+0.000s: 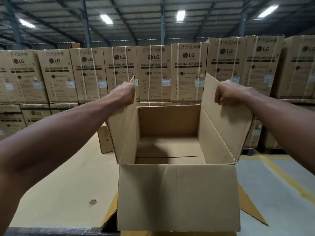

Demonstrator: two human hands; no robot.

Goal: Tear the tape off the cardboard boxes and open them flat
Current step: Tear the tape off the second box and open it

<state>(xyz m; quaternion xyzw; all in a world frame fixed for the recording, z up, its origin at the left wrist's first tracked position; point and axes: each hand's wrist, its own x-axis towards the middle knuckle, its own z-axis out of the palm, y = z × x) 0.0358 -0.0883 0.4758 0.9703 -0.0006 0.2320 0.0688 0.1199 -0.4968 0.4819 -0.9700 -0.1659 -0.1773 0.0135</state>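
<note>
An open brown cardboard box [177,193] stands in front of me with its top flaps up and its inside bare. My left hand [125,93] grips the upper edge of the left flap [119,126]. My right hand [231,93] grips the upper edge of the right flap [226,126]. Both flaps stand upright and spread a little outward. The near flap hangs down toward me. The bottom flaps inside meet along a seam [170,157]. No tape shows on the box.
A large flat cardboard sheet [64,184] lies under and left of the box. A small box [104,140] stands behind it. Stacked washing machine cartons [153,72] form a wall at the back. Grey floor with yellow lines [279,178] lies to the right.
</note>
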